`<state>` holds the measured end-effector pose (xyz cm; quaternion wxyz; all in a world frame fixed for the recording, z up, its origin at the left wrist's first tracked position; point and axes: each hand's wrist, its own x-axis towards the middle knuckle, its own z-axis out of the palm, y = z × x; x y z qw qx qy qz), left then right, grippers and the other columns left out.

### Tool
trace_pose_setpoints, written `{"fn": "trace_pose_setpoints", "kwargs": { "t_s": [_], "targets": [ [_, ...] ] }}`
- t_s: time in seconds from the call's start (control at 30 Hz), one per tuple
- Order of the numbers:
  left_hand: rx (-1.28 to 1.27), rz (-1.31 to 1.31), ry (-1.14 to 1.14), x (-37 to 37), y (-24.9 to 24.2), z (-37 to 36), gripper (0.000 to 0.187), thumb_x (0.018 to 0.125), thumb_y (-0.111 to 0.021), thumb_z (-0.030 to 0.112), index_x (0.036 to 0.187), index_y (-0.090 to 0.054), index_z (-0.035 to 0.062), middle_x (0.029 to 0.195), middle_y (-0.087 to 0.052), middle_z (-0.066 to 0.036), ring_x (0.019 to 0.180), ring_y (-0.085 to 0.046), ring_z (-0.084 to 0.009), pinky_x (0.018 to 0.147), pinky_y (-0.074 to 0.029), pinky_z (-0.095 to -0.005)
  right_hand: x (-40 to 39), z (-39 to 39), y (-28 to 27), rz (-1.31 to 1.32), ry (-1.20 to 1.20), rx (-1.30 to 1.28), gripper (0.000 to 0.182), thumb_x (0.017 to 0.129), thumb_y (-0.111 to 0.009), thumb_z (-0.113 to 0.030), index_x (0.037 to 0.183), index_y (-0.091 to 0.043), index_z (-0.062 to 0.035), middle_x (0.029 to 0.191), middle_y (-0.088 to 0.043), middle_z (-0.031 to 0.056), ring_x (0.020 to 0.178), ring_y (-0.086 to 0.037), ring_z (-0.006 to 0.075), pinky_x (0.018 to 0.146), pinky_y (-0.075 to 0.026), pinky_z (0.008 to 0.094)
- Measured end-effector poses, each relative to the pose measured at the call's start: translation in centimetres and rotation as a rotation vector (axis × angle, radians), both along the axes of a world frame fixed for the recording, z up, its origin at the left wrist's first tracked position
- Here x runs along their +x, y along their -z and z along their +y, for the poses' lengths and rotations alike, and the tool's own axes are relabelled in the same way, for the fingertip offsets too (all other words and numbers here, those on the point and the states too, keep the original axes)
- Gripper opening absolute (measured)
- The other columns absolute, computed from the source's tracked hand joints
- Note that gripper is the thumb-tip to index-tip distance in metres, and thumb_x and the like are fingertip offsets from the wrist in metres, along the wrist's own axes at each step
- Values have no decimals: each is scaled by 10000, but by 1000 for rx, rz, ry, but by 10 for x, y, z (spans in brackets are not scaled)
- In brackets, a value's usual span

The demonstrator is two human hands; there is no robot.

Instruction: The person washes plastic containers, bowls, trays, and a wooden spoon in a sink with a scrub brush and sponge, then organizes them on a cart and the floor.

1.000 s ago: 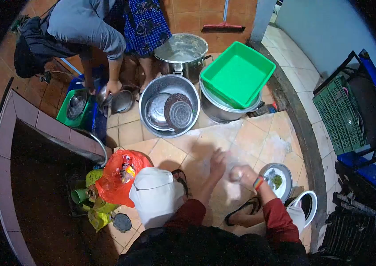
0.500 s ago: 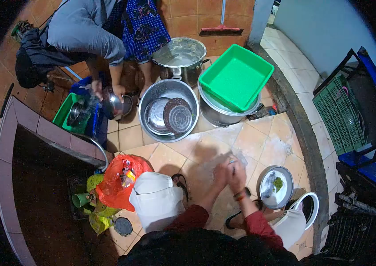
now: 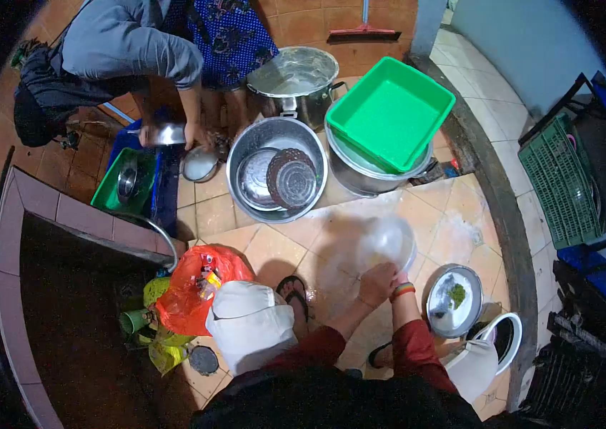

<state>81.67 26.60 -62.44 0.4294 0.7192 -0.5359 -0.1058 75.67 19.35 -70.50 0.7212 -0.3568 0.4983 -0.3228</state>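
Close together in front of me, my left hand (image 3: 377, 284) and my right hand (image 3: 401, 281) are closed at the near edge of a pale round thing (image 3: 387, 242). It looks bowl-like or lid-like, but motion blur hides its exact kind. The thing is held out over the tiled floor, and the fingers are partly hidden behind the backs of my hands. To the right of my hands stands a metal bowl (image 3: 434, 314) with suds and a green scrubbing pad (image 3: 457, 293) inside.
Beyond my hands sit a large metal pot (image 3: 235, 179) holding dishes, another big pot (image 3: 321, 106), and a green tub (image 3: 389, 107) on a third. At left lie a red plastic bag (image 3: 181, 300) and a tiled ledge (image 3: 88, 216). A co-worker (image 3: 131, 53) bends over dishes.
The pale round thing now shows beyond my hands, where before only a faint blur was visible. The co-worker's hands have shifted, with a bowl now on the floor beside them.
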Motion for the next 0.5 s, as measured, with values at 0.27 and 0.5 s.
{"fn": "trace_pose_setpoints", "kwargs": {
  "t_s": [0.27,0.5],
  "targets": [
    [-35,-24,-272,137,29,-63,152,767,-433,154,818,-523,43,728,-535,-149,718,-521,-314,608,-400,-380,-10,-44,-54,167,-114,218,214,800,-424,-293,822,-506,-97,533,-429,-26,390,-392,92,329,-317,213],
    [192,-618,-600,233,32,-106,397,710,-513,208,1049,-447,12,971,-507,-174,925,-461,-308,826,-311,-450,-185,-102,-23,1231,15,-360,324,816,-365,-240,790,-576,4,673,-555,125,623,-520,187,543,-413,316]
  ]
}}
